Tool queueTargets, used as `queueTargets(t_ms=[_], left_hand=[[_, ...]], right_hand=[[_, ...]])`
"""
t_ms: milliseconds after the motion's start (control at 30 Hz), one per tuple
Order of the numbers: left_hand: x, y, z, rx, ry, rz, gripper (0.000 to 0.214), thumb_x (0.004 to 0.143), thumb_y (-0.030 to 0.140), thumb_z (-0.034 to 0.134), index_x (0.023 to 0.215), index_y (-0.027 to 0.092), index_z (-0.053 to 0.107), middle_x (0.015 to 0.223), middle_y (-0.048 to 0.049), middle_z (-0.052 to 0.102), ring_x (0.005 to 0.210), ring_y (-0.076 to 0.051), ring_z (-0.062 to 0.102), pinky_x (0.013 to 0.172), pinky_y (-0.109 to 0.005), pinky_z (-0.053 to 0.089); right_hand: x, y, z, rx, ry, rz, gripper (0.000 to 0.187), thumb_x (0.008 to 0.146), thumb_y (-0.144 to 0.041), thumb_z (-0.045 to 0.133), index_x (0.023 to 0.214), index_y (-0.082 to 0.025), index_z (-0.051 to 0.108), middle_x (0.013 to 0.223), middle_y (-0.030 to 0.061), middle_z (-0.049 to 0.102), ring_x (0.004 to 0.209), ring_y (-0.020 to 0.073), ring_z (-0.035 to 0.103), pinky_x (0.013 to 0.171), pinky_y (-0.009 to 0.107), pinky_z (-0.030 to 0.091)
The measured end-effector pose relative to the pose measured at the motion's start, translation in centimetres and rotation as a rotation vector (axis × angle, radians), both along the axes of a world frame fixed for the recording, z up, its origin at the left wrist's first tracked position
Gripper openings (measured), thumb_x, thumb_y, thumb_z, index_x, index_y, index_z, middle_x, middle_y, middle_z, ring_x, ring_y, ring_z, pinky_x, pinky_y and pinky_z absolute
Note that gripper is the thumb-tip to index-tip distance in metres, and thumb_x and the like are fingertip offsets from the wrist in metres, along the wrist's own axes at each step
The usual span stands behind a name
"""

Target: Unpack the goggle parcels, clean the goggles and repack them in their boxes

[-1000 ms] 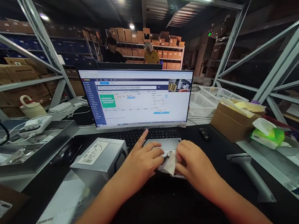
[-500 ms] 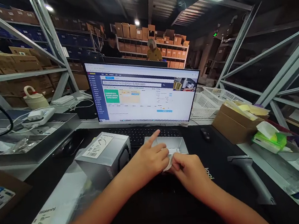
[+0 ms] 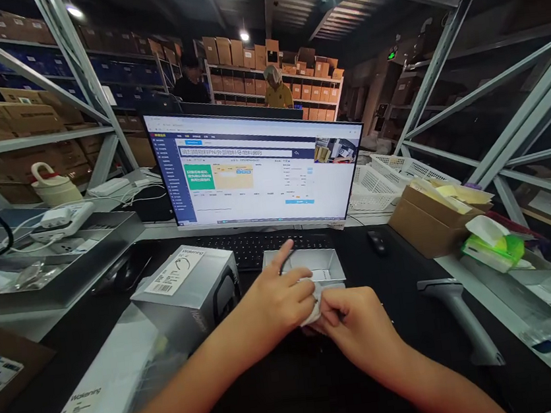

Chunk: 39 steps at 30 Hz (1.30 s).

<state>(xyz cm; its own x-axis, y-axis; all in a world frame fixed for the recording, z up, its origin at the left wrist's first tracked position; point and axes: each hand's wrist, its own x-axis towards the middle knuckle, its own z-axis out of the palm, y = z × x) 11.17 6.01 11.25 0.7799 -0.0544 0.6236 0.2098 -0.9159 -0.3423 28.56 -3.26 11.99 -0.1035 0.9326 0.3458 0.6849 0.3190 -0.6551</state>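
My left hand (image 3: 275, 302) and my right hand (image 3: 356, 324) meet over the black desk mat (image 3: 404, 284), both pinched on a small white cloth (image 3: 312, 299). The left index finger sticks out toward a small open grey tray (image 3: 306, 264) just beyond the hands. What the cloth wraps, if anything, is hidden by my fingers. A grey product box with a white barcode label (image 3: 185, 286) stands just left of my left hand. Behind the tray lie a black keyboard (image 3: 255, 247) and a lit monitor (image 3: 257, 166).
A grey barcode scanner (image 3: 460, 318) lies at the right, with a cardboard box (image 3: 429, 219) and a green tissue pack (image 3: 493, 246) beyond it. A metal tray with chargers (image 3: 52, 258) sits at the left. Two people stand behind the monitor among shelves of boxes.
Both hands bunched the cloth tighter and drew slightly toward me. A yellow panel appeared on the monitor page.
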Motion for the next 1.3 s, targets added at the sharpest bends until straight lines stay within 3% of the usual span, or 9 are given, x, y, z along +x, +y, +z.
queueTargets(t_ms=[233, 333, 433, 500, 767, 1000, 1067, 1200, 1300], left_hand=[[-2.0, 0.3, 1.9, -0.141, 0.028, -0.004, 0.012, 0.084, 0.009, 0.061, 0.084, 0.021, 0.059, 0.092, 0.0050, 0.071, 0.115, -0.021, 0.063, 0.125, -0.061, -0.004], [-1.4, 0.4, 1.2, -0.141, 0.045, 0.001, 0.012, 0.082, 0.008, 0.061, 0.082, 0.019, 0.059, 0.088, 0.0038, 0.069, 0.111, -0.021, 0.064, 0.125, -0.060, -0.002], [-0.3, 0.5, 0.2, -0.052, 0.018, 0.021, 0.017, 0.087, 0.007, 0.058, 0.075, 0.017, 0.060, 0.081, 0.0019, 0.067, 0.103, -0.019, 0.067, 0.127, -0.056, 0.005], [-0.2, 0.4, 0.1, -0.016, -0.019, 0.031, 0.021, 0.090, 0.005, 0.056, 0.073, 0.017, 0.060, 0.080, 0.0015, 0.069, 0.102, -0.019, 0.067, 0.127, -0.056, 0.006], [-1.8, 0.0, 1.8, -0.182, -0.014, -0.023, 0.013, 0.082, 0.010, 0.061, 0.088, 0.022, 0.062, 0.090, 0.0049, 0.071, 0.117, -0.023, 0.063, 0.124, -0.059, -0.008], [-0.3, -0.4, 0.6, -0.086, -0.042, 0.013, 0.024, 0.093, 0.009, 0.053, 0.072, 0.019, 0.059, 0.079, 0.0028, 0.069, 0.108, -0.019, 0.067, 0.127, -0.056, 0.002], [-0.6, -0.5, 1.0, -0.148, -0.032, 0.001, 0.020, 0.093, 0.012, 0.055, 0.075, 0.020, 0.061, 0.081, 0.0037, 0.070, 0.112, -0.021, 0.066, 0.126, -0.058, -0.002], [-1.4, -0.8, 2.0, -0.318, -0.038, -0.043, 0.010, 0.089, 0.014, 0.061, 0.084, 0.023, 0.063, 0.086, 0.0065, 0.073, 0.119, -0.022, 0.063, 0.125, -0.060, -0.008], [-1.5, -0.9, 2.1, -0.361, -0.055, -0.076, 0.012, 0.086, 0.011, 0.065, 0.084, 0.023, 0.062, 0.088, 0.0077, 0.074, 0.117, -0.022, 0.063, 0.124, -0.062, -0.008]], right_hand=[[5.0, 1.3, 2.2, -0.280, 0.021, 0.459, 0.047, 0.080, -0.014, 0.067, 0.057, -0.020, 0.027, 0.054, -0.0086, 0.032, 0.053, 0.0068, 0.028, 0.050, 0.021, 0.021], [4.0, 0.9, 1.8, -0.234, -0.023, 0.320, 0.045, 0.077, -0.008, 0.064, 0.057, -0.020, 0.026, 0.053, -0.0085, 0.032, 0.052, 0.0071, 0.028, 0.049, 0.022, 0.020], [0.6, 0.5, 0.0, -0.038, -0.041, 0.031, 0.037, 0.072, -0.002, 0.059, 0.055, -0.019, 0.031, 0.052, -0.0077, 0.036, 0.052, 0.0082, 0.030, 0.051, 0.023, 0.019], [-0.6, 0.6, -0.7, 0.062, -0.027, -0.031, 0.033, 0.072, -0.001, 0.056, 0.056, -0.019, 0.033, 0.054, -0.0069, 0.040, 0.053, 0.0085, 0.033, 0.052, 0.024, 0.020], [6.0, 1.6, 2.4, -0.330, 0.099, 0.468, 0.044, 0.076, -0.012, 0.066, 0.056, -0.020, 0.027, 0.056, -0.0089, 0.026, 0.054, 0.0068, 0.022, 0.048, 0.022, 0.018], [0.1, 0.6, 0.1, -0.017, 0.036, 0.011, 0.037, 0.073, -0.003, 0.067, 0.052, -0.017, 0.039, 0.053, -0.0078, 0.046, 0.053, 0.0071, 0.040, 0.053, 0.022, 0.023], [0.6, 0.8, 0.4, -0.073, 0.077, 0.111, 0.039, 0.074, -0.006, 0.070, 0.053, -0.017, 0.039, 0.053, -0.0080, 0.045, 0.053, 0.0069, 0.039, 0.052, 0.021, 0.024], [5.3, 1.9, 2.3, -0.369, 0.201, 0.537, 0.043, 0.076, -0.014, 0.069, 0.056, -0.020, 0.032, 0.053, -0.0095, 0.033, 0.050, 0.0055, 0.032, 0.047, 0.019, 0.023], [7.9, 2.8, 2.8, -0.486, 0.266, 0.686, 0.042, 0.077, -0.015, 0.067, 0.056, -0.021, 0.031, 0.053, -0.0096, 0.032, 0.049, 0.0053, 0.034, 0.047, 0.018, 0.027]])
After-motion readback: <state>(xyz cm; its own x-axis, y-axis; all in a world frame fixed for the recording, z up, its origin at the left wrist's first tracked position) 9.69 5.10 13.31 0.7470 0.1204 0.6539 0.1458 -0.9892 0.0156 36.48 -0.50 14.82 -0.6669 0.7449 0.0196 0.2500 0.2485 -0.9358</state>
